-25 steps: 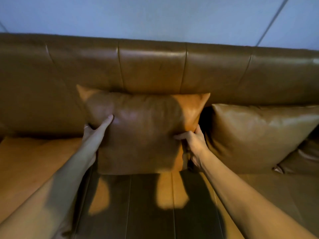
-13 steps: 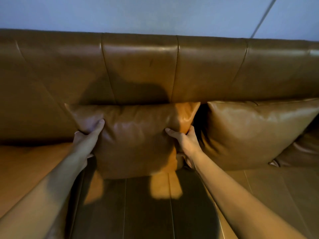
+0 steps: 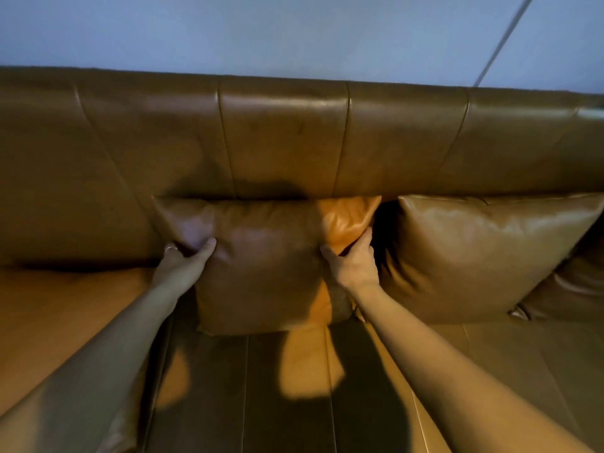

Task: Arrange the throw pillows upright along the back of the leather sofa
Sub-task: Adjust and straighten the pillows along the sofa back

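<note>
A tan leather throw pillow (image 3: 264, 266) stands upright on the seat against the sofa back (image 3: 281, 135), near the middle. My left hand (image 3: 186, 263) grips its left edge and my right hand (image 3: 351, 259) grips its right edge, thumbs on the front face. Just to the right, a second leather pillow (image 3: 474, 253) leans upright against the same backrest, a dark gap between the two. A third pillow (image 3: 568, 292) shows partly at the far right, lower down.
The leather seat cushions (image 3: 294, 387) stretch toward me, streaked with shadow from my arms. The left seat (image 3: 65, 308) holds nothing. A pale wall (image 3: 294, 31) rises behind the sofa.
The middle pillow has been pushed back and down until it rests against the backrest. My hands stayed on its sides and shifted slightly higher on the pillow.
</note>
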### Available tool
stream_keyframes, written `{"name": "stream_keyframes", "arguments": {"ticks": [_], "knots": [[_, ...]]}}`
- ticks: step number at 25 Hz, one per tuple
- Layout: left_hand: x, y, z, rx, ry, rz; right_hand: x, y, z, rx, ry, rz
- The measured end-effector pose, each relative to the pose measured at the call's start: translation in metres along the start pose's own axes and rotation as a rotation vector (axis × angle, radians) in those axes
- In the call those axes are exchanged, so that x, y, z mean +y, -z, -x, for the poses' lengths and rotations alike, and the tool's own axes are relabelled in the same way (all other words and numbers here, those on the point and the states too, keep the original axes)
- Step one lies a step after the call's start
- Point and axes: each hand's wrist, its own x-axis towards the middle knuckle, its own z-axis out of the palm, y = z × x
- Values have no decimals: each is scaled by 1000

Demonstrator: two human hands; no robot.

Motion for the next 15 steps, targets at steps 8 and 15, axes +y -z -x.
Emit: {"name": "stream_keyframes", "arguments": {"ticks": [8,15], "knots": [[2,52,93,350,-542,-711,-42,-6,85,-27,453,400],[-16,141,182,642,-526,-728,-106,-58,205,-142,876,389]]}}
